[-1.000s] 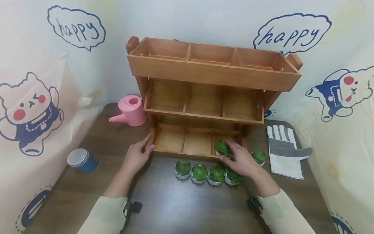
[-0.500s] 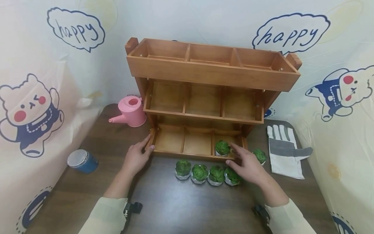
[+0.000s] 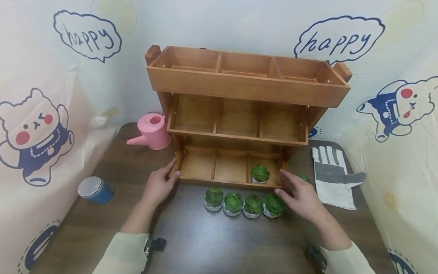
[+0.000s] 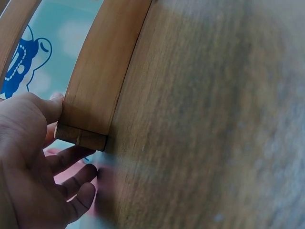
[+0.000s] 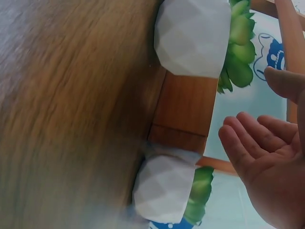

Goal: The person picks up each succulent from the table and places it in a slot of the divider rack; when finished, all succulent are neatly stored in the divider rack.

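Observation:
A brown three-tier wooden planter stand (image 3: 246, 85) fills the middle of the head view, each tier split into three compartments. One small green succulent in a white pot (image 3: 260, 173) stands in the right compartment of the bottom tier. My left hand (image 3: 158, 185) holds the bottom tier's left front corner; in the left wrist view its thumb lies against the front board (image 4: 97, 71). My right hand (image 3: 302, 196), fingers extended and nothing in it, is beside that tier's right end. Several potted succulents (image 3: 233, 203) line up before the stand. Another succulent (image 3: 304, 178) is mostly hidden behind my right hand.
Left of the stand sits a pink watering can (image 3: 154, 131). A blue jar with a silvery lid (image 3: 96, 189) is near the table's left edge. To the right lies a white and grey work glove (image 3: 333, 177). A patterned cloth surrounds the table (image 3: 205, 243).
My right hand has let go of the succulent in the bottom right compartment and moved off to the right. The left hand stays at its corner.

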Available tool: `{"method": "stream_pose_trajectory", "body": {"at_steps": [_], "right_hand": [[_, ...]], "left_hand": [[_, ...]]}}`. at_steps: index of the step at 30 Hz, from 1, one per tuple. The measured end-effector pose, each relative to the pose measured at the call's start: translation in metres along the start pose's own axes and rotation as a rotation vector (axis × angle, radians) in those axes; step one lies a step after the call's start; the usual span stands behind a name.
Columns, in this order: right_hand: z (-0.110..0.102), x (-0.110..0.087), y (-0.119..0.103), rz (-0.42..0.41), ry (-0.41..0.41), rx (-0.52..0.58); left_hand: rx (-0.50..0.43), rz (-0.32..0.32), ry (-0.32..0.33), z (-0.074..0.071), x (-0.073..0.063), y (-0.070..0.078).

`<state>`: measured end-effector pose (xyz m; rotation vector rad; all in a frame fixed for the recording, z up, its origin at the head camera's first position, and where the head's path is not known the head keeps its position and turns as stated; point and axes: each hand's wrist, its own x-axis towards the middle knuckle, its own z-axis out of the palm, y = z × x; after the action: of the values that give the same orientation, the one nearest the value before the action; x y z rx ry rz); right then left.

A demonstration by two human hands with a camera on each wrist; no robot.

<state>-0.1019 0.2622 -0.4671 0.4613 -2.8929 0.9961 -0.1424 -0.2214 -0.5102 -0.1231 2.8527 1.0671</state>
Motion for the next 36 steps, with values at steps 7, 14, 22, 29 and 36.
{"method": "stream_pose_trajectory", "body": {"at_steps": [7,14,22,29,36], "right_hand": [[-0.008,-0.006,0.007,-0.048,0.118,-0.053],[-0.016,-0.01,0.016,-0.061,0.195,-0.08],[-0.023,-0.013,0.023,-0.058,0.219,-0.12],[-0.026,-0.013,0.034,0.01,0.17,-0.109],[-0.027,-0.011,0.051,0.072,0.119,-0.09]], "left_hand": [[0.006,0.003,0.003,0.0,0.0,-0.001],[0.011,0.009,0.011,0.0,0.0,0.0],[0.014,-0.002,0.003,0.0,0.0,-0.001],[0.005,-0.006,0.0,0.0,0.001,-0.001],[0.012,0.002,0.015,0.001,0.0,-0.001]]}}
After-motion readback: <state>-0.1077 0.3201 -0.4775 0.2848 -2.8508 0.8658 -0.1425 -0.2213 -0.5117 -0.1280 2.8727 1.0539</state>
